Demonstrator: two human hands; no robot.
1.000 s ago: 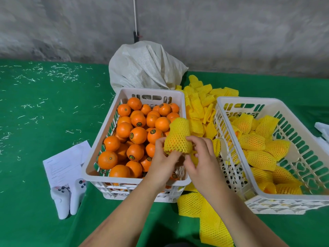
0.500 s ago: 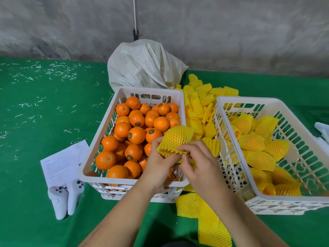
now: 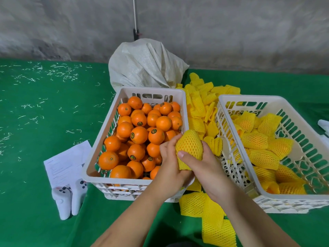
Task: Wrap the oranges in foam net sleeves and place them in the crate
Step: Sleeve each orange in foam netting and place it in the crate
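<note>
Both my hands hold one orange inside a yellow foam net sleeve [image 3: 189, 146] over the near right corner of the left crate. My left hand [image 3: 170, 164] cups it from the left and below. My right hand [image 3: 200, 164] grips it from the right, thumb across the sleeve's front. The left white crate [image 3: 99, 148] holds many bare oranges [image 3: 138, 134]. The right white crate [image 3: 292, 197] holds several wrapped oranges [image 3: 254, 139].
Loose yellow sleeves are piled between the crates [image 3: 201, 107] and in front of them [image 3: 211, 214]. A white woven sack [image 3: 142, 65] stands behind the left crate. A paper sheet [image 3: 64, 163] and two white controllers [image 3: 69, 198] lie left on the green table.
The sleeved orange has turned and sunk lower between my hands. My right thumb now lies across its front and both hands wrap it more closely.
</note>
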